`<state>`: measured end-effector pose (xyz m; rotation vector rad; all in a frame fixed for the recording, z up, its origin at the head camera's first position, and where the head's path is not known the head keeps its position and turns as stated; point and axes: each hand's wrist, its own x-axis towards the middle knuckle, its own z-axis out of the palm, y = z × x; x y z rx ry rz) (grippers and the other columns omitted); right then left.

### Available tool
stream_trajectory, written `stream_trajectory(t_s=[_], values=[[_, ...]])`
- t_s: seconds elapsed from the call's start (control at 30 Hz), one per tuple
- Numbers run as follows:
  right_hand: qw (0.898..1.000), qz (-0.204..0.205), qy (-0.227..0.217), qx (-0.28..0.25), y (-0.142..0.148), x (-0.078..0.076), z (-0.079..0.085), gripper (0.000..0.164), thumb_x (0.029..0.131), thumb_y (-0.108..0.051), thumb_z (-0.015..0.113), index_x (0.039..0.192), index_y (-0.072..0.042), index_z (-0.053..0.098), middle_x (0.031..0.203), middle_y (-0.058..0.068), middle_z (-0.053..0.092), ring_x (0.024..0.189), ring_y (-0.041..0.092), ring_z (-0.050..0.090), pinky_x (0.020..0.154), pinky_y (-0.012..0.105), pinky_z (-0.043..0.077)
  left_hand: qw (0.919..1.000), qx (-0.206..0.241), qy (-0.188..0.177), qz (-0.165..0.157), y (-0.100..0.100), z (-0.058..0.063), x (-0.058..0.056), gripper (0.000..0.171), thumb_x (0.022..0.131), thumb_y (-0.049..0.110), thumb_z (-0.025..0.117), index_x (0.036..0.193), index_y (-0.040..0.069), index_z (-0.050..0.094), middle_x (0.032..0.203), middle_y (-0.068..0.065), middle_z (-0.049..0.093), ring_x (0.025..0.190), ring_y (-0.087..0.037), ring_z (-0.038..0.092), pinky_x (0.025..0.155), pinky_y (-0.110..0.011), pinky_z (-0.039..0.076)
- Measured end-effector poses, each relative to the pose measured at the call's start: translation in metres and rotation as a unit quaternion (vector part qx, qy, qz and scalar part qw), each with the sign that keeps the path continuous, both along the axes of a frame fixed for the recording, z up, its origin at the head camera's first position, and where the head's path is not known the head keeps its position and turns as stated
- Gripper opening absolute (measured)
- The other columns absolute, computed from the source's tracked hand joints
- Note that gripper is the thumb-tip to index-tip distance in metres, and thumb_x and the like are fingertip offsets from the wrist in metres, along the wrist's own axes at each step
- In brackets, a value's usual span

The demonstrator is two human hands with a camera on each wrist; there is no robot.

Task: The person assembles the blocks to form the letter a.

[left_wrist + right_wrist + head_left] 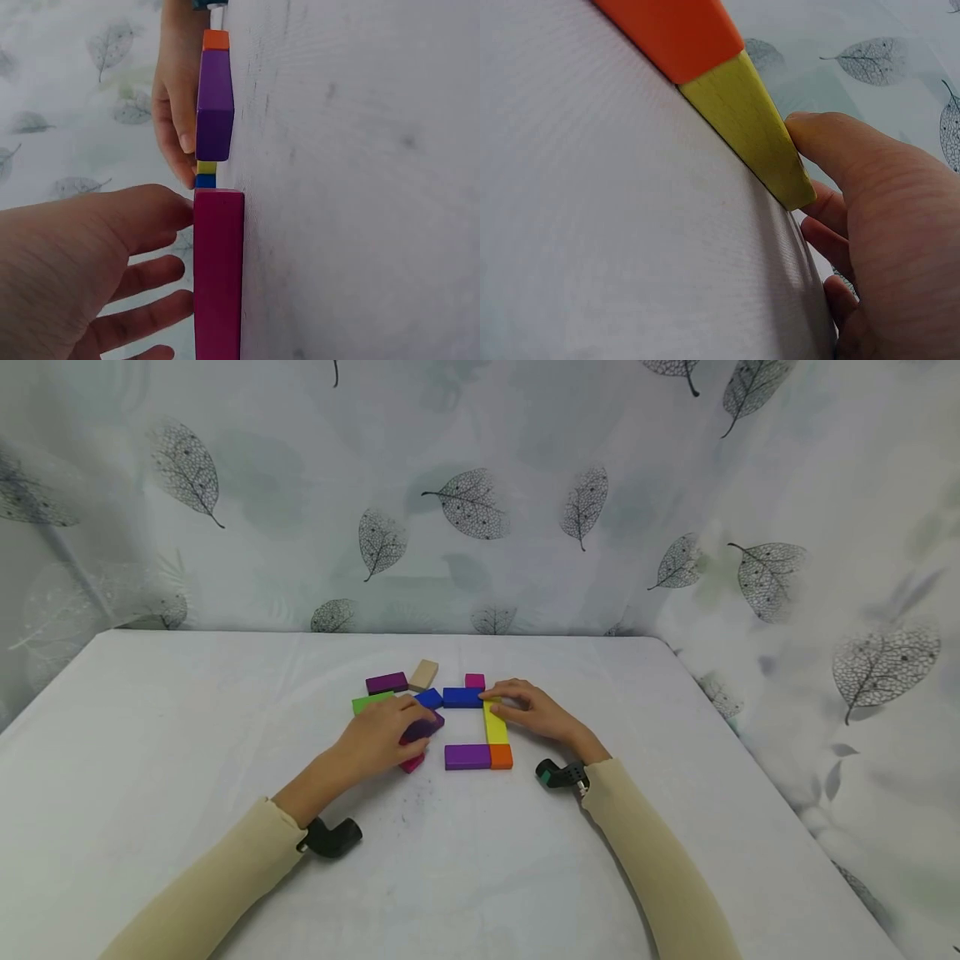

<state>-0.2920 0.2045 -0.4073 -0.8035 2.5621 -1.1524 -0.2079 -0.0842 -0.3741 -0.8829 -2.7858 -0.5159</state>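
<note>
Two-handed, holding the left hand (384, 732) spread over a dark-purple block (424, 727) and a magenta block (412, 765) on the white table (225, 727). Resting the right hand (538, 712), loosely bent, on a yellow block (496, 728).

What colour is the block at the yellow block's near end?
The end block is orange; the head view shows it best.

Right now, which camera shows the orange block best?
Head: the orange block shows uncovered, inside the frame, touching the purple block and yellow block. Left wrist shows only a small part beyond the purple block; right wrist shows it large but cut off at the top.
</note>
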Motion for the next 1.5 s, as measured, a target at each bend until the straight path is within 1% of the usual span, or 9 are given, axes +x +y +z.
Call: stream_trajectory(t_s=[0.17, 0.43, 0.63, 0.9, 1.03, 1.2, 1.37, 1.43, 1.5], values=[[1.000, 0.003, 0.003, -0.007, 0.000, -0.002, -0.001, 0.034, 0.099, -0.027, 0.058, 0.131, -0.019, 0.063, 0.145, 0.007, 0.048, 0.140, 0.028, 0.033, 0.114, 0.057, 0.021, 1.0000, 0.000, -0.004, 0.008, -0.002, 0.000, -0.002, 0.031, 0.086, 0.025, 0.074, 0.112, 0.009, 0.070, 0.111, -0.010, 0.065, 0.103, -0.026, 0.063, 0.089, -0.043, 0.053], [1.000, 0.006, 0.001, -0.013, -0.002, -0.002, -0.001, 0.034, 0.098, -0.026, 0.058, 0.131, -0.018, 0.063, 0.144, 0.007, 0.048, 0.140, 0.029, 0.032, 0.114, 0.058, 0.020, 0.9993, 0.007, -0.036, 0.008, -0.005, 0.001, -0.002, 0.028, 0.087, 0.023, 0.074, 0.109, 0.007, 0.070, 0.112, -0.012, 0.064, 0.105, -0.028, 0.062, 0.091, -0.043, 0.052], [1.000, 0.004, -0.002, -0.011, -0.005, -0.001, 0.000, 0.033, 0.099, -0.025, 0.058, 0.131, -0.018, 0.063, 0.145, 0.008, 0.048, 0.141, 0.029, 0.031, 0.115, 0.058, 0.019, 0.9968, 0.021, -0.076, 0.012, -0.006, 0.003, 0.000, 0.033, 0.088, 0.021, 0.073, 0.115, 0.004, 0.067, 0.116, -0.015, 0.061, 0.109, -0.029, 0.059, 0.095, -0.045, 0.050], [1.000, 0.009, -0.001, -0.017, -0.003, -0.001, -0.006, 0.034, 0.098, -0.025, 0.059, 0.131, -0.017, 0.063, 0.144, 0.009, 0.048, 0.139, 0.029, 0.034, 0.115, 0.057, 0.021, 0.9925, 0.012, -0.121, 0.016, -0.006, 0.006, 0.005, 0.032, 0.087, 0.020, 0.072, 0.115, 0.004, 0.067, 0.115, -0.015, 0.065, 0.105, -0.027, 0.060, 0.091, -0.041, 0.053], [1.000, 0.009, 0.002, -0.019, -0.002, -0.002, -0.005, 0.035, 0.098, -0.024, 0.059, 0.131, -0.014, 0.063, 0.144, 0.011, 0.048, 0.139, 0.031, 0.034, 0.114, 0.057, 0.021, 0.9932, 0.002, -0.116, 0.012, -0.006, 0.007, 0.008, 0.032, 0.086, 0.021, 0.073, 0.114, 0.006, 0.068, 0.116, -0.013, 0.065, 0.103, -0.025, 0.061, 0.089, -0.040, 0.054], [1.000, 0.002, -0.002, -0.009, -0.001, 0.003, 0.000, 0.036, 0.099, -0.019, 0.058, 0.133, -0.009, 0.061, 0.145, 0.016, 0.046, 0.139, 0.034, 0.033, 0.114, 0.058, 0.020, 0.9938, -0.004, -0.110, 0.010, -0.005, 0.006, 0.010, 0.038, 0.085, 0.029, 0.075, 0.115, 0.008, 0.066, 0.114, -0.012, 0.065, 0.100, -0.022, 0.062, 0.084, -0.038, 0.056], [1.000, 0.012, 0.002, -0.006, -0.008, 0.019, 0.023, 0.034, 0.099, -0.014, 0.055, 0.131, -0.002, 0.060, 0.143, 0.021, 0.046, 0.137, 0.039, 0.034, 0.113, 0.060, 0.022, 0.9955, -0.009, -0.094, 0.013, -0.007, 0.003, 0.010, 0.035, 0.085, 0.027, 0.074, 0.114, 0.009, 0.067, 0.109, -0.009, 0.066, 0.093, -0.019, 0.062, 0.081, -0.036, 0.056], [1.000, 0.012, 0.002, -0.006, -0.009, 0.019, 0.023, 0.034, 0.099, -0.014, 0.055, 0.131, -0.002, 0.060, 0.143, 0.022, 0.046, 0.137, 0.039, 0.033, 0.113, 0.060, 0.021, 0.9960, -0.009, -0.088, 0.012, -0.009, 0.003, 0.011, 0.034, 0.085, 0.026, 0.074, 0.114, 0.009, 0.067, 0.107, -0.008, 0.065, 0.091, -0.018, 0.061, 0.080, -0.036, 0.056], [1.000, 0.010, 0.002, -0.007, -0.007, 0.013, 0.015, 0.035, 0.099, -0.015, 0.056, 0.132, -0.003, 0.060, 0.144, 0.021, 0.045, 0.138, 0.038, 0.033, 0.113, 0.060, 0.021, 0.9962, -0.008, -0.086, 0.009, -0.011, 0.003, 0.012, 0.033, 0.085, 0.024, 0.074, 0.113, 0.009, 0.068, 0.104, -0.007, 0.064, 0.088, -0.017, 0.059, 0.080, -0.034, 0.056]])
